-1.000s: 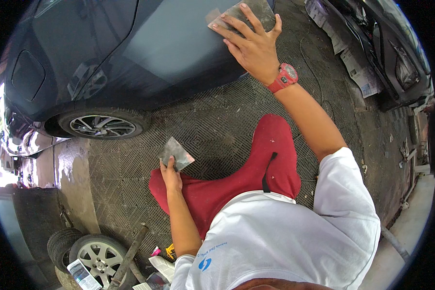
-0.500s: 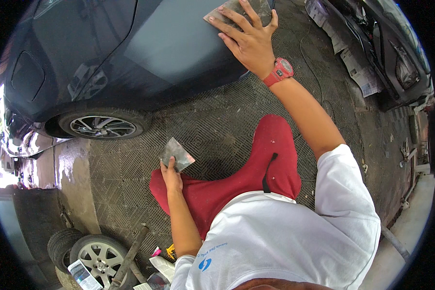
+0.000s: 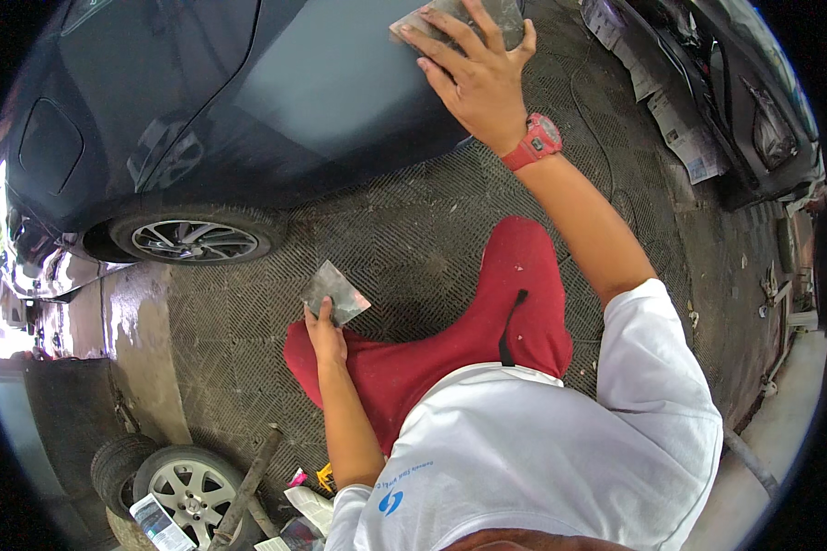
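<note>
Two hands are being used: a small grey sheet (image 3: 336, 294) is being pinched by the left hand (image 3: 325, 338) below the car panel (image 3: 340, 83); sandpaper (image 3: 459, 20) is being pressed flat on that panel by the right hand (image 3: 473, 78), fingers spread. Sanding seems underway; even pressure is probably being required next.

The floor (image 3: 413, 230) is a dark ribbed mat with a concrete strip along its left edge. A dark car (image 3: 248, 101) stands along the far edge, a loose wheel (image 3: 188, 491) lies at the near-left corner, and newspapers (image 3: 680, 138) lie at the far-right.
</note>
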The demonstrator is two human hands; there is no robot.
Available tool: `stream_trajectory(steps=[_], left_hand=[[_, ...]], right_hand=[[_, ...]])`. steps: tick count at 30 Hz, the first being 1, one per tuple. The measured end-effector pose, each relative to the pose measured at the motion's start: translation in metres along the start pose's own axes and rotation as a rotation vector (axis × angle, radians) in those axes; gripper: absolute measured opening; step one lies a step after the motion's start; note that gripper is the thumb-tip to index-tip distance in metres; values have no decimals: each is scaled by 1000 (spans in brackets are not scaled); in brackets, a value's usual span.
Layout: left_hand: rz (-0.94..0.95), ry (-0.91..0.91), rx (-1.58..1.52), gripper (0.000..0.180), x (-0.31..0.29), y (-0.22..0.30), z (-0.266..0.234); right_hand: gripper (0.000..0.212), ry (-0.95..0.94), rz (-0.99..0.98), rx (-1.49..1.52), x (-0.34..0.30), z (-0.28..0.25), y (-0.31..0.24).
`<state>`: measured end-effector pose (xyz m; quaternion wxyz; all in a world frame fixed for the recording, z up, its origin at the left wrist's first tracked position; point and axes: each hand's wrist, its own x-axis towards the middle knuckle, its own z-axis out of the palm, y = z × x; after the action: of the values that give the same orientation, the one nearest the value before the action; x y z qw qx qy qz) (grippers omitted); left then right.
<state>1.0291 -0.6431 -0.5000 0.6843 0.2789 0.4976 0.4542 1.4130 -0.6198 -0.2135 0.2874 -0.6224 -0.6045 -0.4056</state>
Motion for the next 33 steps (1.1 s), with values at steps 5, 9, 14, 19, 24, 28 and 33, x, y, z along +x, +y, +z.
stream_trajectory(steps=[5, 9, 14, 19, 24, 28, 33], left_hand=[[-3, -22, 4, 59, 1, 1, 4], [0, -20, 7, 59, 0, 2, 4], [75, 49, -64, 57, -9, 4, 4], [243, 35, -212, 56, -51, 35, 78], [310, -17, -224, 55, -71, 73, 134], [389, -83, -264, 56, -67, 87, 138], [695, -61, -52, 51, -60, 96, 138]], right_hand=[[48, 87, -47, -67, -31, 39, 14], [38, 7, -39, -57, -37, 26, 13], [40, -82, 152, 268, -74, -13, -13], [41, -568, 403, 1219, -131, -57, -71], [42, -772, 328, 1326, -162, -72, -107], [43, -694, 115, 715, -159, -73, -92], [41, -565, 92, 482, -140, -90, -83]])
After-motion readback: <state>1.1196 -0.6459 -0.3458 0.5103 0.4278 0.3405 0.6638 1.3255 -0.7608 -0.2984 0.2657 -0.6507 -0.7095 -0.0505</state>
